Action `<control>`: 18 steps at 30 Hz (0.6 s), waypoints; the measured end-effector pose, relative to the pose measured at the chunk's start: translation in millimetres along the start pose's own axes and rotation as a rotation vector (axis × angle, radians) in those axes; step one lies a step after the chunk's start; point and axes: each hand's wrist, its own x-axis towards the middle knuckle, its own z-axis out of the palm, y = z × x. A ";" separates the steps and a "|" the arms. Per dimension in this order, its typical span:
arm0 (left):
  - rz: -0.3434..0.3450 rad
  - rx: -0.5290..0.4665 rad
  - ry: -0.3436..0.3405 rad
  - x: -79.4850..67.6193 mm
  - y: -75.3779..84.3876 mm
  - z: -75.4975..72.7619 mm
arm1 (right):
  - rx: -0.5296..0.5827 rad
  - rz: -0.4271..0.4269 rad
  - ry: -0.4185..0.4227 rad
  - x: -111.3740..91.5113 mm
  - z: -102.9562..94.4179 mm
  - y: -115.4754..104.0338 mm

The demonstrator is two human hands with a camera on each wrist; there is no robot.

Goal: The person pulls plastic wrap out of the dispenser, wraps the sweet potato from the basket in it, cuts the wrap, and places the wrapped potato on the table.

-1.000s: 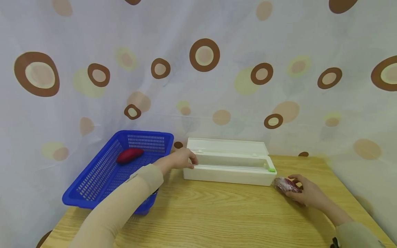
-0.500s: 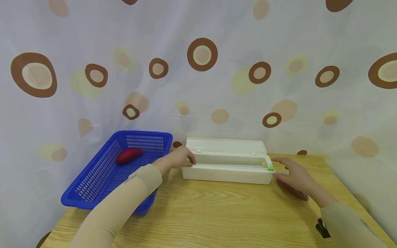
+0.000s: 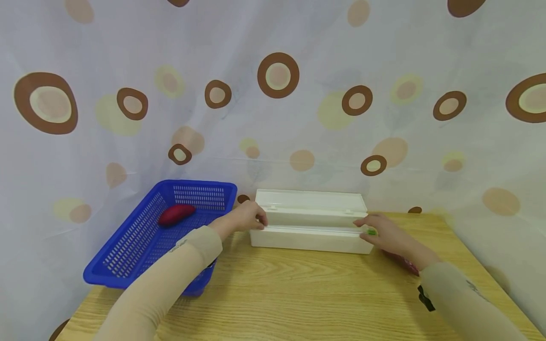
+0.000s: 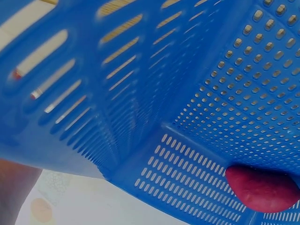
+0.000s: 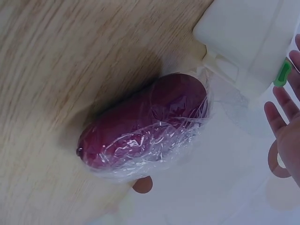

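Note:
A long white cling film dispenser (image 3: 311, 240) stands lid-up on the table, its inside partly in view. At its left end my left hand (image 3: 245, 218) grips the front corner with bent fingers. My right hand (image 3: 386, 234) is over the right end, its thumb and fingers parted around the green slider (image 3: 372, 232). In the right wrist view its fingers (image 5: 281, 110) look spread. A dark purple-red, elongated vegetable (image 5: 145, 119), wrapped in clear film, lies on the table under the right wrist; the hand and forearm partly cover it in the head view.
To the left stands a blue perforated basket (image 3: 123, 227) holding a red sweet-potato-shaped vegetable (image 3: 176, 214); my left forearm reaches across its near side. A patterned curtain (image 3: 281, 142) hangs right behind the wooden table (image 3: 290, 293).
My right hand has let go of the wrapped vegetable and moved left and up to the dispenser's right end. The left hand has stayed at the left corner.

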 end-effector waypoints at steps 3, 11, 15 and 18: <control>-0.012 0.001 -0.002 -0.1 -0.1 0.4 | -0.038 -0.036 0.006 2.9 1.1 -0.4; -0.039 -0.012 0.003 0.3 -3.5 2.3 | -0.064 -0.046 0.013 9.5 2.4 3.6; -0.031 -0.013 0.011 -0.4 -5.0 2.5 | 0.003 -0.011 0.022 10.8 1.7 6.2; -0.021 -0.022 0.015 -1.2 -5.6 2.6 | 0.037 0.011 0.034 11.4 1.1 7.8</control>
